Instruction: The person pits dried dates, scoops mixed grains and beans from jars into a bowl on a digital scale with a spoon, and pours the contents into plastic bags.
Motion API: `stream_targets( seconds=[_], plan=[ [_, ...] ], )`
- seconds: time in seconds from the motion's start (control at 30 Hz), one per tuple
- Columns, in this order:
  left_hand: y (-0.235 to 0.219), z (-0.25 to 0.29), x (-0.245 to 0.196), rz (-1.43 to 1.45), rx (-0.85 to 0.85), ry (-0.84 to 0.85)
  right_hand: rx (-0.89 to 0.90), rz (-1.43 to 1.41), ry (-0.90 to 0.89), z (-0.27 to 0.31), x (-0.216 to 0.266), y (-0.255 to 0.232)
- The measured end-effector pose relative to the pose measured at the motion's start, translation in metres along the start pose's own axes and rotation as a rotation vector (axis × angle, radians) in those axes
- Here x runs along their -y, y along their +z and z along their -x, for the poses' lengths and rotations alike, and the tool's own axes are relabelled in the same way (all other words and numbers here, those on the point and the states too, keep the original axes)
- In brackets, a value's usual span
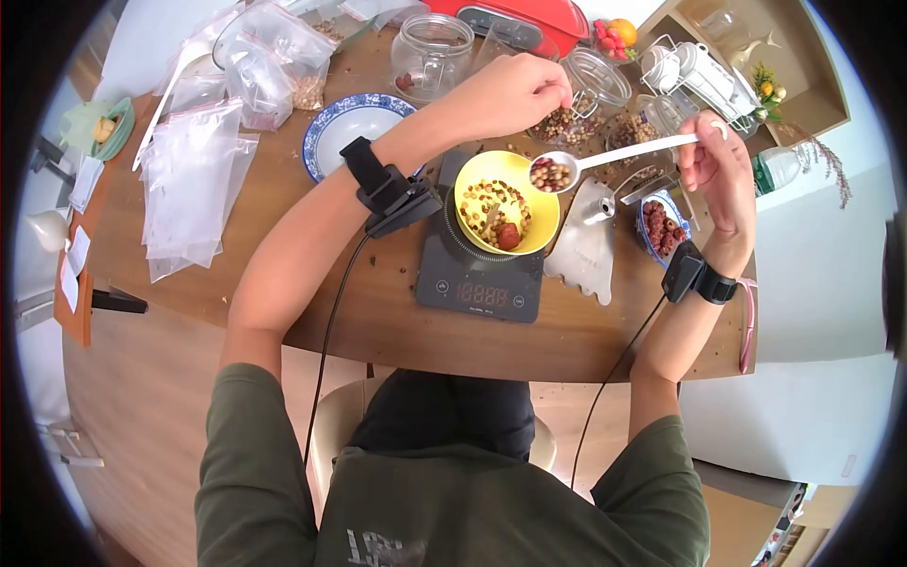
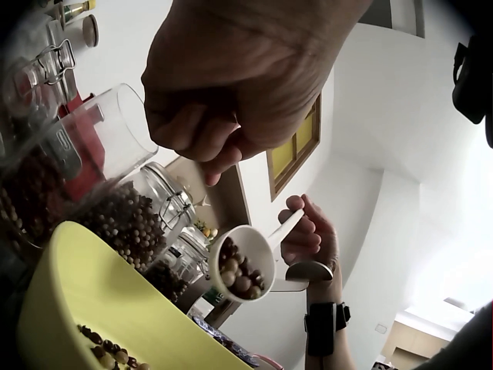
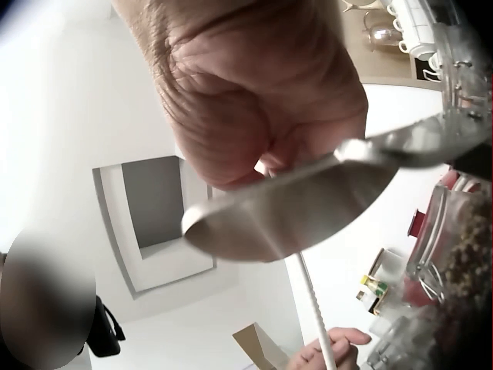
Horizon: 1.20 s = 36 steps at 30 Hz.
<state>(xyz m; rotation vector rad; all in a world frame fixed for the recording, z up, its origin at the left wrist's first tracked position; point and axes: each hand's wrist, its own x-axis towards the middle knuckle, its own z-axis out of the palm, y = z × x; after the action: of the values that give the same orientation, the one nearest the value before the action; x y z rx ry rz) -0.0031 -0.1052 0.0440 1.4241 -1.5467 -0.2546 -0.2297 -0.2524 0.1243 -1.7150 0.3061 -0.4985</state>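
My right hand (image 1: 724,175) grips the handle of a white spoon (image 1: 638,149); its bowl, filled with beans, is just right of the yellow bowl (image 1: 542,203). Beans and a red lump lie inside the yellow bowl, on a black scale (image 1: 449,302). A metal utensil (image 3: 293,212) lies across the view below the right palm; whether the hand holds it, I cannot tell. My left hand (image 1: 515,93) hovers with curled fingers near an open jar of beans (image 1: 605,80); in the left wrist view nothing shows between the left hand's fingers (image 2: 189,127).
A blue-rimmed plate (image 1: 331,142) and plastic bags (image 1: 194,180) lie on the left. Glass jars (image 1: 430,57) stand along the back. On the right are a metal plate-like piece (image 1: 581,246), a small bowl of dark red pieces (image 1: 661,230) and a cup rack (image 1: 704,80).
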Motion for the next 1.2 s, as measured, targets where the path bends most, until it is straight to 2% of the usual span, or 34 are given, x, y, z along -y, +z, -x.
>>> stream_targets(
  seconds=[0.07, 0.1, 0.13, 0.2, 0.27, 0.4, 0.5, 0.53, 0.6, 0.63, 0.67, 0.73, 0.77, 0.87, 1.0, 1.13, 1.2],
  plan=[
    [0.001, -0.001, 0.001, 0.056, 0.004, -0.007, 0.059, 0.212, 0.005, 0.007, 0.002, 0.014],
    [0.001, -0.001, 0.001, 0.058, 0.006, -0.01, 0.17, 0.248, -0.014, 0.008, 0.003, 0.014],
    [0.001, -0.001, 0.0, 0.073, 0.006, -0.016, 0.17, 0.247, -0.012, 0.009, 0.003, 0.016],
    [0.001, -0.002, -0.001, 0.089, 0.007, -0.023, 0.307, 0.408, -0.101, 0.013, 0.004, 0.021],
    [0.0, -0.003, -0.002, 0.111, -0.004, -0.023, 0.321, 0.388, -0.09, 0.015, 0.005, 0.019],
    [-0.002, -0.003, -0.005, 0.147, -0.005, -0.024, 0.209, 0.416, -0.12, 0.022, 0.013, 0.011],
    [-0.006, -0.002, -0.01, 0.119, -0.009, -0.019, -0.078, 0.403, -0.234, 0.026, 0.018, -0.007],
    [-0.007, -0.003, -0.01, 0.154, -0.001, -0.04, -0.081, 0.412, -0.238, 0.028, 0.02, -0.017],
    [-0.01, -0.003, -0.011, 0.192, 0.006, -0.045, -0.378, 0.314, -0.313, 0.03, 0.022, -0.033],
    [-0.011, -0.002, -0.012, 0.201, 0.005, -0.062, -0.481, 0.291, -0.364, 0.029, 0.023, -0.033],
    [-0.012, -0.002, -0.013, 0.206, 0.002, -0.078, -0.484, 0.299, -0.374, 0.029, 0.023, -0.039],
    [-0.012, -0.001, -0.014, 0.194, -0.002, -0.075, -0.75, 0.321, -0.408, 0.024, 0.018, -0.054],
    [-0.013, 0.0, -0.015, 0.191, -0.005, -0.08, -0.809, 0.335, -0.403, 0.021, 0.014, -0.06],
    [-0.013, -0.001, -0.014, 0.183, -0.014, -0.062, -0.837, 0.477, -0.331, 0.01, -0.004, -0.086],
    [-0.022, 0.001, -0.022, 0.212, 0.004, -0.11, -0.839, 0.642, -0.326, -0.005, -0.024, -0.093],
    [-0.026, 0.0, -0.021, 0.167, 0.003, -0.061, -0.811, 0.918, -0.186, -0.02, -0.044, -0.091],
    [-0.028, 0.0, -0.022, 0.164, 0.003, -0.069, -0.786, 0.891, -0.159, -0.025, -0.052, -0.089]
  ],
)
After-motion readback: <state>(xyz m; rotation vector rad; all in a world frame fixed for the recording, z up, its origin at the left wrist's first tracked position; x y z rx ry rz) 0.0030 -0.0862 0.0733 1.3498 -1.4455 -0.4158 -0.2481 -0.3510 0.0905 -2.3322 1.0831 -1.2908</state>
